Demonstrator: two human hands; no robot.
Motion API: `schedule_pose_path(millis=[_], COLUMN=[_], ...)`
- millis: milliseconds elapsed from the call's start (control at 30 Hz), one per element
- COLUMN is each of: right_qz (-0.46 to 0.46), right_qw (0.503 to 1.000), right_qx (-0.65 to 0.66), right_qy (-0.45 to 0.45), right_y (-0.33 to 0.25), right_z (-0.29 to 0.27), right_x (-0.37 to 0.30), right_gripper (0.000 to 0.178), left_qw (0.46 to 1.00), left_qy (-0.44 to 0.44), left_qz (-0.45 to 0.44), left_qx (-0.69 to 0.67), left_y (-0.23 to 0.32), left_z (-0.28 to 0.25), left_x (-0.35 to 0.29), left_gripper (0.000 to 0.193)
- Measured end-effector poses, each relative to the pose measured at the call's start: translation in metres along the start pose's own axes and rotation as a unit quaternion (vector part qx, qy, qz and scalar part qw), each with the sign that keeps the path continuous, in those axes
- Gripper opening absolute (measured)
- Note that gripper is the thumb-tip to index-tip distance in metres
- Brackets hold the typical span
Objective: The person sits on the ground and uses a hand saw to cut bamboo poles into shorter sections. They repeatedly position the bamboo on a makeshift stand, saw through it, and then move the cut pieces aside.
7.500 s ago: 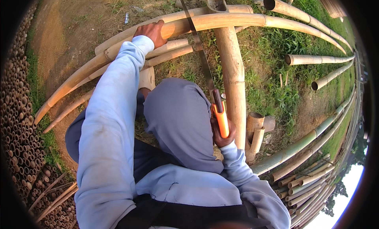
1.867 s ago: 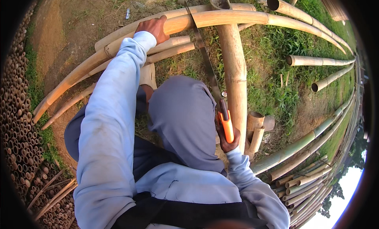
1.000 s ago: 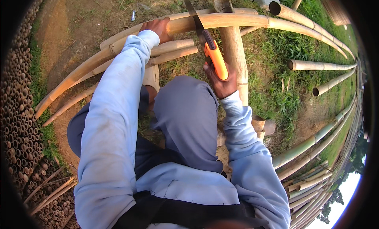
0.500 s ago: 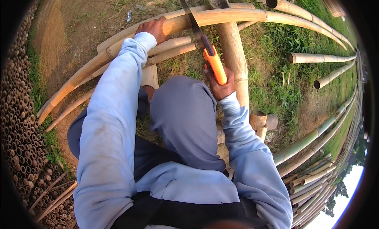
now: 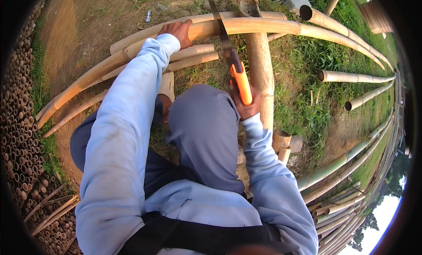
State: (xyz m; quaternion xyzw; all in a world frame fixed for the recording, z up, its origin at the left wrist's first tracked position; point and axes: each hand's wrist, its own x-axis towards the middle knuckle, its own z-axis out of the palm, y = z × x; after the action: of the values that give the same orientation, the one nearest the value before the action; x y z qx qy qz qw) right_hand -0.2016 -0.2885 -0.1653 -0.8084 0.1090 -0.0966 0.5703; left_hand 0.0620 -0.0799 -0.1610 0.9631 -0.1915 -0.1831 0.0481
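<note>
"Orange-handled handsaw (image 5: 227, 46) with a long dark metal blade (image 5: 218, 13): state its position in the head view."

"The blade lies across a long, round, yellow-tan bamboo pole (image 5: 268, 25), between the left hand (image 5: 177, 32) and the point where the pole passes over a thick tan bamboo support (image 5: 261, 66)."

"Condition of the hands?"

"The left hand is clamped over the pole from above, left of the blade. The right hand (image 5: 251, 108) is wrapped around the saw's orange grip (image 5: 241, 83), beside the knee in grey fabric (image 5: 202, 127)."

"Progress?"

"Sawing appears under way. Done: pole supported and braced, blade set across it. Remaining, by judgement: most or part of the cut; no separation shows on either side of the blade. Cut depth cannot be read."

"Differences from the frame two seconds earlier?"

"The right hand and orange grip sit farther forward, nearer the pole; less blade shows on the near side. The left hand's place on the pole is unchanged."
</note>
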Motion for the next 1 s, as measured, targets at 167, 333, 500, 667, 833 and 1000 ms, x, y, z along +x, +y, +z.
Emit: schedule_pose_path(millis=[167, 333, 500, 667, 833, 1000], right_qz=[0.025, 0.061, 0.043, 0.028, 0.073, 0.029], right_qw=[0.999, 0.996, 0.999, 0.999, 0.996, 0.998], right_qx=[0.021, -0.049, -0.005, 0.031, -0.039, -0.045], right_qy=[-0.040, -0.036, -0.013, -0.027, -0.035, -0.016], right_y=[-0.011, -0.036, -0.013, 0.008, -0.018, -0.028], right_z=[-0.010, -0.054, -0.008, 0.018, -0.047, -0.024], right_x=[-0.020, -0.148, -0.032, 0.013, -0.144, -0.078], right_gripper=[0.017, 0.033, 0.011, 0.018, 0.031, 0.020], left_qw=[1.000, 1.000, 1.000, 1.000, 1.000, 1.000], left_qy=[-0.021, 0.004, 0.010, 0.005, -0.007, 0.011], left_qz=[-0.003, -0.002, -0.013, -0.020, -0.010, -0.013], left_qx=[-0.006, -0.011, -0.019, -0.013, -0.014, -0.008], left_y=[-0.003, -0.006, -0.004, -0.003, -0.004, -0.001], left_z=[-0.011, -0.001, 0.005, -0.002, -0.001, 0.002], left_x=[-0.006, -0.002, -0.001, -0.004, -0.003, -0.002], left_gripper=[0.076, 0.072, 0.064, 0.064, 0.064, 0.063])
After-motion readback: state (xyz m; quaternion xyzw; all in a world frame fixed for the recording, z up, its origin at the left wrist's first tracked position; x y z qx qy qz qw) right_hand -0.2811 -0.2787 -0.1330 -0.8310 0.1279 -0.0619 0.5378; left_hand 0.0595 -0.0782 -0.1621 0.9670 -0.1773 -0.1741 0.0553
